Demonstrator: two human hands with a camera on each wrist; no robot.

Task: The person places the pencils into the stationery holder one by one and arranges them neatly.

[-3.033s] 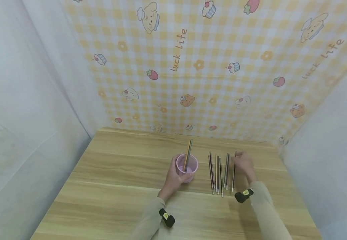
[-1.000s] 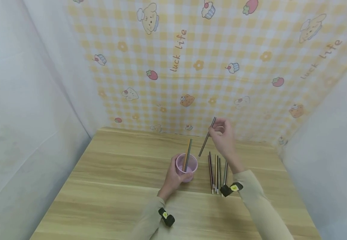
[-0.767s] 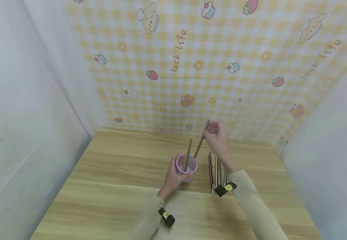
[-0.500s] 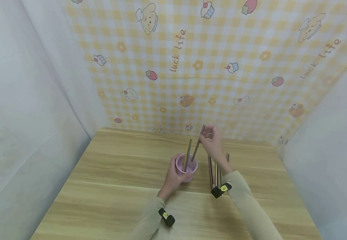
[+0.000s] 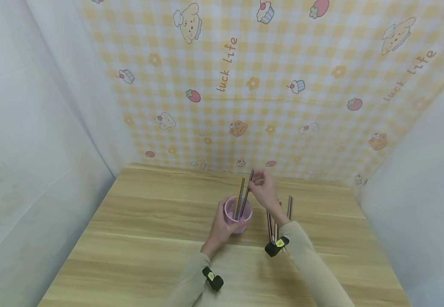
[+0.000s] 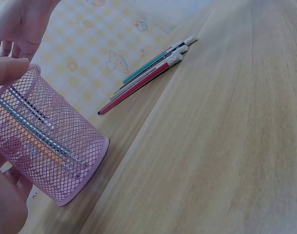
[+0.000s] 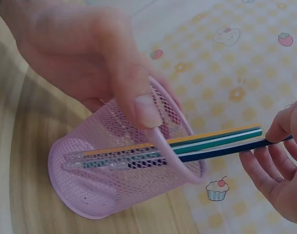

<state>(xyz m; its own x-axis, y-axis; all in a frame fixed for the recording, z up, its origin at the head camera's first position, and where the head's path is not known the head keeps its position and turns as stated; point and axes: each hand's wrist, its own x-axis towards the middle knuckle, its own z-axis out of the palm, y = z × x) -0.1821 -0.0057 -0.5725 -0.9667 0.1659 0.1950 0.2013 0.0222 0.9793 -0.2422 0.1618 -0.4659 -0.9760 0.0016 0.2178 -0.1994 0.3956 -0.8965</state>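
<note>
My left hand (image 5: 220, 226) grips a pink mesh pen cup (image 7: 92, 190), its thumb lying over the near rim. Inside the cup lean an orange pencil (image 7: 207, 134) and a green pencil (image 7: 221, 141), eraser ends down. Between thumb and fingers my right hand (image 5: 265, 190) pinches a dark blue pencil (image 7: 214, 150) near its upper end. That pencil's eraser end is inside the cup, seen through the mesh above the bottom in the left wrist view.
Several more pencils lie on the wooden table (image 5: 160, 213) right of the cup, partly hidden under the right forearm; a red pencil (image 6: 141, 87) is nearest in the left wrist view. A yellow checked cloth (image 5: 206, 111) hangs behind, with white cloth (image 5: 45, 128) at the sides.
My right hand has picked the rightmost pencil off the table, carried it left and lowered its eraser end into the cup. My left hand has stayed around the cup.
</note>
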